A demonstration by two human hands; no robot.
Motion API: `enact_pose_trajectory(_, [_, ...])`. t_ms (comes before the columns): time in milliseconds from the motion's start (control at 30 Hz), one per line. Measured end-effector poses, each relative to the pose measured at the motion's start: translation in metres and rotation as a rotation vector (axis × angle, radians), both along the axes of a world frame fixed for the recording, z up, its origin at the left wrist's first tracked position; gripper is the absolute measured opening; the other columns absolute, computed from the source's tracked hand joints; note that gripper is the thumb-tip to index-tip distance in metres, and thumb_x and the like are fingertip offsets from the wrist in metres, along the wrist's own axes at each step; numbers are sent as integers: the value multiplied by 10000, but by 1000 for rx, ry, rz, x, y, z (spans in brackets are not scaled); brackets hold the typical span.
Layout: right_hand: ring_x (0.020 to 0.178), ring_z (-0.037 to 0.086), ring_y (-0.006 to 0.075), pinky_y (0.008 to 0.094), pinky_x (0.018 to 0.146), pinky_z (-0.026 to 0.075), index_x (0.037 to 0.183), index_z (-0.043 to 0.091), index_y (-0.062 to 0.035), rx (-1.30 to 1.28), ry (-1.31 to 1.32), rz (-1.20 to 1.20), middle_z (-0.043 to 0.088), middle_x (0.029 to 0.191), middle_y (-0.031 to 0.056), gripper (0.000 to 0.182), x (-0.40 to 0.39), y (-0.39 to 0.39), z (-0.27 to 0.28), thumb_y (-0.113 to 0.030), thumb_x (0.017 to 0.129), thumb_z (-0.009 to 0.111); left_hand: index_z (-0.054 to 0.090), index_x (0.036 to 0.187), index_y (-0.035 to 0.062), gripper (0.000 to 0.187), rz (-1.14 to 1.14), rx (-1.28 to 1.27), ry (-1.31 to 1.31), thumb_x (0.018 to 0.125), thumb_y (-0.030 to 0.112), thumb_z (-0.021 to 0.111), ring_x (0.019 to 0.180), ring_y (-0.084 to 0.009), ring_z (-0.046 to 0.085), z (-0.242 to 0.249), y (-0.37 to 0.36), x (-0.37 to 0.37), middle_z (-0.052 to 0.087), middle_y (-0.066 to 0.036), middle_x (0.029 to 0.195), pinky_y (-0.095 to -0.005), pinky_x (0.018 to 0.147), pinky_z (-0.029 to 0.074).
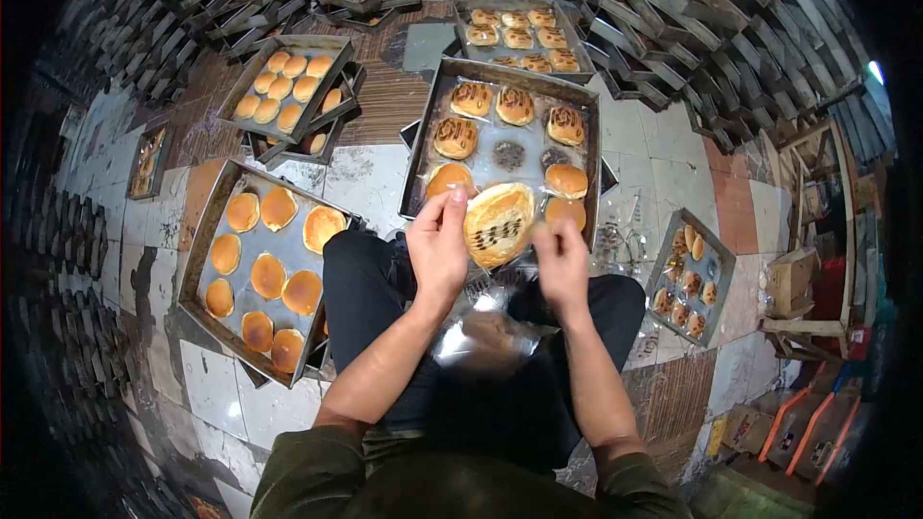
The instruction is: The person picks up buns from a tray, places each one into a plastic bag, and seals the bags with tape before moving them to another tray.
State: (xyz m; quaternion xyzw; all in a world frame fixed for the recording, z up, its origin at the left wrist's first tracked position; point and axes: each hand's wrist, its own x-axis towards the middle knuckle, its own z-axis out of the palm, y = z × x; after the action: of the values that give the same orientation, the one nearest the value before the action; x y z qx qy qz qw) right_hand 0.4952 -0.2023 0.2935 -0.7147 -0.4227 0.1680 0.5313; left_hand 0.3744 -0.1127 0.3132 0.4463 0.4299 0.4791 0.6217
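Note:
My left hand (438, 240) pinches the left edge of a round bun (499, 221), pale on this side, with rows of black marks across it. Just right of the bun is my right hand (561, 264), its fingers curled together and smeared by motion; I cannot tell what is in them. Clear plastic bags (486, 341) lie on my lap below both hands. Beyond the bun stands a metal tray (592, 135), holding several plain buns and others with dark stripes (515, 106). Two dark round spots show on its lining.
A tray of golden buns (198, 259) sits by my left knee, with stacked trays (338, 67) behind it. A striped-bun tray (584, 34) is at the back. On the right lies a small tray (721, 274) near a wooden frame (817, 327). Stacked metal trays (750, 29) line the walls.

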Motion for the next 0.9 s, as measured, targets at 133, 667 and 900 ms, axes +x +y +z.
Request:
enact_pose_trajectory(133, [599, 429, 43, 198, 551, 355, 903, 589, -25, 18, 803, 131, 519, 726, -18, 158, 15, 3, 9, -174, 884, 540, 563, 910, -63, 251, -114, -209, -315, 907, 184, 516, 726, -99, 560, -16, 28, 7, 605, -61, 824, -239, 665, 467])
enact_pose_trajectory(667, [553, 422, 67, 203, 534, 376, 783, 500, -77, 317, 1120, 33, 468, 676, -19, 111, 121, 48, -46, -115, 886, 493, 606, 754, 5, 239, -518, 518, 659, 805, 238, 623, 516, -183, 504, -78, 95, 137, 579, -123, 605, -322, 535, 418])
enact_pose_trajectory(900, [543, 417, 83, 237, 510, 375, 766, 494, -95, 59, 1334, -136, 429, 638, -25, 89, 154, 46, -84, -119, 844, 532, 642, 807, 51, 248, -805, 412, 661, 787, 298, 634, 644, -297, 586, -155, 140, 188, 606, -154, 679, -367, 623, 452])
